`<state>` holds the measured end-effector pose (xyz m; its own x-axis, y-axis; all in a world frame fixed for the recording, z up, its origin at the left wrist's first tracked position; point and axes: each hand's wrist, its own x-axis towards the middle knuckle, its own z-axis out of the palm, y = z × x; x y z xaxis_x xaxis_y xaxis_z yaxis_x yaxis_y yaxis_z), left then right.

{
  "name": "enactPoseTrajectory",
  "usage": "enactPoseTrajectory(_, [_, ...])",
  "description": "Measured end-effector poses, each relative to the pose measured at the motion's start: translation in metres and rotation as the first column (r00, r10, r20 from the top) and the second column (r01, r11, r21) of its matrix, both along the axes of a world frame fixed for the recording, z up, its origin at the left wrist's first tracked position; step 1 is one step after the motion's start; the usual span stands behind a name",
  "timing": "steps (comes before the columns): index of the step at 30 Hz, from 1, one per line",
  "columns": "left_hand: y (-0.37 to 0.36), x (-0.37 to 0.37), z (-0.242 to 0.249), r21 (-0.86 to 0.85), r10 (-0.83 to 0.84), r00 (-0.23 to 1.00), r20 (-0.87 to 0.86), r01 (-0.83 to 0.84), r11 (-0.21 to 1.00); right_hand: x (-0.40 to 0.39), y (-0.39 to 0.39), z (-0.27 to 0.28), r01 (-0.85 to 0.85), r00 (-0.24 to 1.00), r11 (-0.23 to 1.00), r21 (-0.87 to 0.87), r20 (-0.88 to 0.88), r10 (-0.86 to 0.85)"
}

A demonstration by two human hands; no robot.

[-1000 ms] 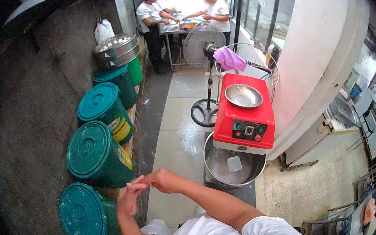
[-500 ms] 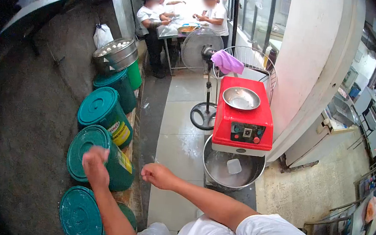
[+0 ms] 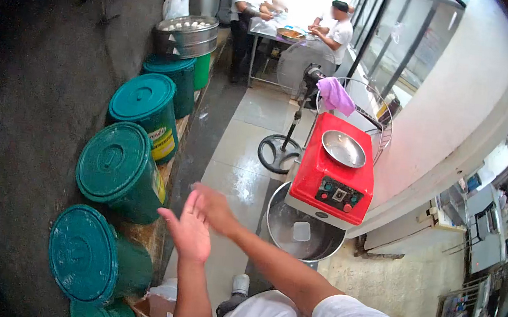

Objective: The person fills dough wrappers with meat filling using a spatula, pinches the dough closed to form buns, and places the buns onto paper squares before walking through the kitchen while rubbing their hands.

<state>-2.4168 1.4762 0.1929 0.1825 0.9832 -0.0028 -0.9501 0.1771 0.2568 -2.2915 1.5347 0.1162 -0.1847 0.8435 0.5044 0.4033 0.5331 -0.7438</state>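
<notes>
My left hand is raised over the walkway, palm showing and fingers stretched, with nothing in it. Just behind it, my right hand overlaps it in the view, also bare; its fingers are extended, blurred and partly hidden by the left. Left of the hands stands a green lidded bucket, the nearest thing to them. To their right is a red dough mixer with a metal mixing bowl below its head. A white plastic tub sits inside that bowl.
More green buckets line the wall. Beyond them are steamer trays with white balls of dough. A metal dish and purple cloth rest by the mixer top, near a pedestal fan. People work at a far table.
My left hand has moved right, away from over the buckets, and opened beside my right hand. The right hand's fingers have straightened. The view has turned and tilted.
</notes>
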Motion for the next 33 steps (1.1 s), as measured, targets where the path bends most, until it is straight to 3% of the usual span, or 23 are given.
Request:
enactPoseTrajectory(1, [0.003,-0.008,-0.002,0.055,-0.048,0.995,-0.083,0.053,0.997,0.005,0.018,-0.030,0.049,0.990,0.929,-0.367,-0.104,-0.093])
enactPoseTrajectory(2, [0.003,-0.021,0.007,0.237,-0.054,0.998,0.039,0.043,0.971,0.013,0.026,-0.050,0.286,0.958,0.913,-0.292,0.064,-0.279])
enactPoseTrajectory(3, [0.001,-0.031,0.017,0.225,-0.042,0.998,0.035,0.033,0.974,0.019,0.021,-0.064,0.503,0.860,0.843,-0.192,0.210,-0.465])
enactPoseTrajectory(4, [0.004,-0.036,0.029,0.299,0.139,0.990,0.037,-0.144,0.943,0.021,0.016,-0.052,0.491,0.865,0.849,-0.195,0.222,-0.449])
enactPoseTrajectory(5, [0.011,-0.037,0.036,0.371,0.316,0.947,0.057,-0.314,0.874,0.024,0.010,-0.039,0.284,0.937,0.843,-0.457,-0.055,-0.346])
enactPoseTrajectory(6, [0.023,-0.038,0.033,0.368,0.493,0.865,-0.098,-0.428,0.825,0.024,0.006,-0.016,0.008,0.892,0.779,-0.627,-0.348,-0.288])
enactPoseTrajectory(10, [0.063,-0.023,0.019,0.160,0.391,0.916,-0.085,-0.375,0.913,0.036,-0.005,0.073,0.037,0.919,0.835,-0.549,-0.309,-0.244])
enactPoseTrajectory(12, [0.073,-0.004,0.013,0.131,0.374,0.923,-0.091,-0.361,0.923,0.064,-0.010,0.108,0.088,0.925,0.951,-0.298,-0.330,-0.188])
enactPoseTrajectory(13, [0.074,0.006,0.010,0.095,0.347,0.932,-0.107,-0.338,0.936,0.073,-0.011,0.124,0.078,0.928,0.948,-0.309,-0.324,-0.182])
enactPoseTrajectory(14, [0.077,0.016,0.008,0.059,0.326,0.942,-0.079,-0.322,0.945,0.081,-0.008,0.139,0.038,0.919,0.998,0.052,-0.395,-0.015])
enactPoseTrajectory(15, [0.082,0.031,0.008,0.055,0.339,0.937,-0.081,-0.336,0.940,0.084,-0.002,0.146,0.011,0.897,0.911,0.411,-0.406,0.172])
enactPoseTrajectory(16, [0.087,0.047,0.009,0.030,0.291,0.955,-0.052,-0.289,0.957,0.073,0.005,0.138,0.000,0.892,0.912,0.410,-0.412,0.185])
enactPoseTrajectory(18, [0.092,0.066,-0.006,-0.001,0.236,0.971,-0.039,-0.236,0.972,0.042,0.021,0.098,-0.091,0.956,0.995,0.050,-0.277,0.101])
enactPoseTrajectory(19, [0.092,0.075,-0.022,0.077,0.069,0.983,-0.169,-0.056,0.995,0.055,0.049,0.043,-0.008,1.000,0.992,0.128,0.010,0.007])
enactPoseTrajectory(21, [0.098,0.077,-0.046,0.170,-0.221,0.872,-0.437,0.321,0.932,0.075,0.065,-0.012,0.039,0.867,0.867,-0.497,-0.414,-0.276])
enactPoseTrajectory(23, [0.101,0.056,-0.031,0.105,-0.260,0.891,-0.372,0.318,0.942,0.091,0.081,-0.016,0.291,0.877,0.829,-0.478,-0.213,-0.431])
enactPoseTrajectory(25, [0.123,0.029,-0.040,0.018,-0.321,0.896,-0.308,0.343,0.939,0.079,0.096,-0.016,0.340,0.811,0.773,-0.536,-0.249,-0.529])
enactPoseTrajectory(26, [0.144,0.017,-0.057,-0.076,-0.309,0.876,-0.371,0.303,0.950,0.074,0.111,-0.039,0.271,0.754,0.816,-0.510,-0.415,-0.510])
enactPoseTrajectory(27, [0.161,0.006,-0.067,-0.169,-0.297,0.854,-0.427,0.248,0.954,0.061,0.121,-0.037,0.282,0.748,0.809,-0.516,-0.410,-0.522])
enactPoseTrajectory(28, [0.176,-0.009,-0.049,-0.269,-0.250,0.880,-0.403,0.147,0.952,0.044,0.129,-0.026,0.153,0.756,0.798,-0.582,-0.451,-0.474])
enactPoseTrajectory(29, [0.190,-0.026,-0.045,-0.273,-0.257,0.878,-0.404,0.152,0.950,0.026,0.139,-0.014,0.018,0.754,0.776,-0.631,-0.501,-0.425])
enactPoseTrajectory(31, [0.223,-0.068,-0.043,-0.096,-0.049,0.908,-0.415,0.010,0.995,-0.015,0.161,0.006,0.011,0.731,0.757,-0.653,-0.512,-0.452])
enactPoseTrajectory(33, [0.255,-0.097,-0.045,-0.066,0.009,0.906,-0.422,-0.041,0.997,-0.042,0.182,0.020,0.062,0.828,0.751,-0.658,-0.386,-0.407])
